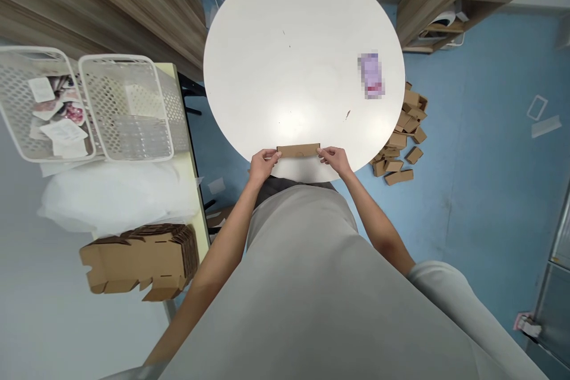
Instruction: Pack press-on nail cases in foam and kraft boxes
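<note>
A small brown cardboard box (297,151) is at the near edge of the round white table (285,18), its long side facing me. My left hand (263,164) grips its left end between thumb and fingers. At the opposite end, my right hand (335,159) pinches the right corner the same way. The box looks closed along the side I see; what is inside is hidden.
A blurred purple item (371,75) lies on the table's right side. Several small cardboard boxes (403,130) are heaped on the floor at right. Left are white plastic baskets (167,130), a white plastic bag (120,193) and a stack of flat cardboard blanks (138,258).
</note>
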